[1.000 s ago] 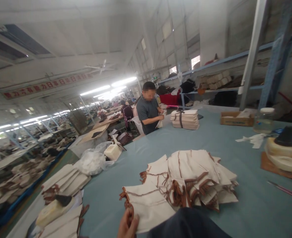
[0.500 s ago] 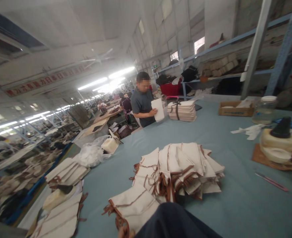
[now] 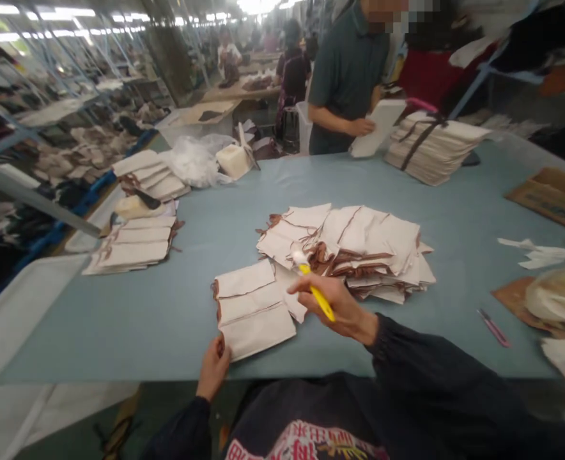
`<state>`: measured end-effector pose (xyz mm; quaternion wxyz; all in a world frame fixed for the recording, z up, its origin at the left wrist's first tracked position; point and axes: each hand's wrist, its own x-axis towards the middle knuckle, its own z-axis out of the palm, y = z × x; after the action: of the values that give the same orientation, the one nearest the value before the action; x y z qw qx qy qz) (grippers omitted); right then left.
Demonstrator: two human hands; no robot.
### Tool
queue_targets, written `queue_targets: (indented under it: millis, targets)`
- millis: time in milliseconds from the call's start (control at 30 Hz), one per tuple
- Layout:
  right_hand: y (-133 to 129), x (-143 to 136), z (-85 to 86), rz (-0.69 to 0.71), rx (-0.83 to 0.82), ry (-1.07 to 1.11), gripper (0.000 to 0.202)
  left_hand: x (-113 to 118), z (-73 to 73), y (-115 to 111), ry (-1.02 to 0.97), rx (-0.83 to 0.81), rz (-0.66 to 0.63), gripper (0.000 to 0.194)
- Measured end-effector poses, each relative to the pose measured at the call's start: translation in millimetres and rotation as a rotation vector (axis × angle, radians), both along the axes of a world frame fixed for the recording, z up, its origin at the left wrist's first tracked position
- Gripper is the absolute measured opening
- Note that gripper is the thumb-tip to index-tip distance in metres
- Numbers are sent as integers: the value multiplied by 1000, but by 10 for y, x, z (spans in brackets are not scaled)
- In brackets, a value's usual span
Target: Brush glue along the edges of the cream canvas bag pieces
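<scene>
My right hand [image 3: 337, 305] is closed around a yellow-handled brush [image 3: 321, 299], its pale bristle end pointing up and away over the cloth. My left hand [image 3: 214, 368] pinches the near left corner of a cream fabric panel [image 3: 254, 310] with brown edging, which lies flat near the table's front edge. Just beyond, and partly behind the brush, a loose heap of similar cream panels [image 3: 373, 233] spreads out, with brown strips showing between the layers.
At the left lie stacked panels [image 3: 141, 243]. A plastic bag [image 3: 193, 160] and a cream container [image 3: 234, 161] stand behind. A co-worker [image 3: 344, 83] holds a white piece near a tied bundle [image 3: 431, 147]. To the right are a pink cutter [image 3: 493, 328], a glue container [image 3: 558, 297] and a cardboard box [image 3: 551, 198].
The view has tipped down and levelled. My right hand with the brush has come into view above the panels. The front panel lies squarer, its corner still in my left hand.
</scene>
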<state>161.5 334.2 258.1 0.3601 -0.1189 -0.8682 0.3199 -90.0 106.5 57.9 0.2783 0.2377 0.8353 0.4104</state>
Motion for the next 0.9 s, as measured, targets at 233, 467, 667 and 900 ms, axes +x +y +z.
queue_targets:
  millis: [233,467,667,900]
  targets:
    - [-703,537,-645,-121,-213,-21,33,-442,-302,-138,173,-109,48,34]
    - [-1067,227,-613,-274,-312,-18,32,-924,-357,590,204,-226,49,30]
    - [-1275,171,-833,-367,-362,-91,24,-1125,-319,718,133,-290,98,35]
    - [-1371,-15,-906,-347,-350,-61,20,-1035,-89,939,-80,-183,-14,33]
